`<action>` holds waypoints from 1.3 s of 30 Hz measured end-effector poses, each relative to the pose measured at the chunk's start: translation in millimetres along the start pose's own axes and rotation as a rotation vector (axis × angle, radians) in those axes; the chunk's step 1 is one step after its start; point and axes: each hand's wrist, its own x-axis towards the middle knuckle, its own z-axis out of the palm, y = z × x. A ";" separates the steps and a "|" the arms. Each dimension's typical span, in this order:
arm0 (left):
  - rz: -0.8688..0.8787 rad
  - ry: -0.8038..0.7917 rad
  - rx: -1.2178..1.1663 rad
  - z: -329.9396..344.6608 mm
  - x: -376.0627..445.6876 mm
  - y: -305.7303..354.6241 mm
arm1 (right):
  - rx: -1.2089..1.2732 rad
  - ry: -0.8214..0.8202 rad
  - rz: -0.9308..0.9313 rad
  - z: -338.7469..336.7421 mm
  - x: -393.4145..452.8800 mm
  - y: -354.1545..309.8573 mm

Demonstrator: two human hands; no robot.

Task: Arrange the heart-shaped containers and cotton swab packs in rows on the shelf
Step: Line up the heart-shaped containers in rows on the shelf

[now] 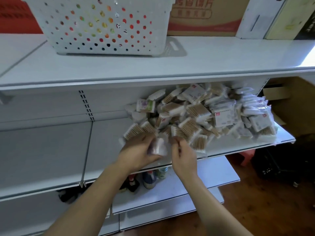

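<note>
At centre frame our left hand point(136, 150) grips one cotton swab pack point(158, 147), pulled clear for rowing; our right hand point(182, 155) pinches its edge; the loose pile point(204, 113) crowds the shelf point(238, 143) right

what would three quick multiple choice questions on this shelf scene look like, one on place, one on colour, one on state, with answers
1. Where does the perforated basket stand?
A. on the top shelf
B. on the floor
C. on the bottom shelf

2. What colour is that basket?
A. red
B. white
C. black

3. How do the cotton swab packs lie on the middle shelf?
A. in neat rows
B. in a loose heap
C. stacked in one tall column

Answers:
1 A, it sits on the top shelf above the packs.
2 B, its walls are white with round holes.
3 B, the packs lie jumbled at all angles, while the left hand holds one pack beside the right hand.
</note>
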 end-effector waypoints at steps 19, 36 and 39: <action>-0.286 0.047 -0.092 -9.3 -31.4 -40.7 | -0.994 -0.375 -0.558 29.2 61.8 15.6; -0.416 0.042 -0.174 -11.8 -35.8 -40.1 | -0.353 -0.055 -0.485 32.9 59.5 11.1; -0.450 0.066 -0.197 -10.4 -35.5 -40.4 | -0.175 0.003 -0.386 27.4 61.8 1.6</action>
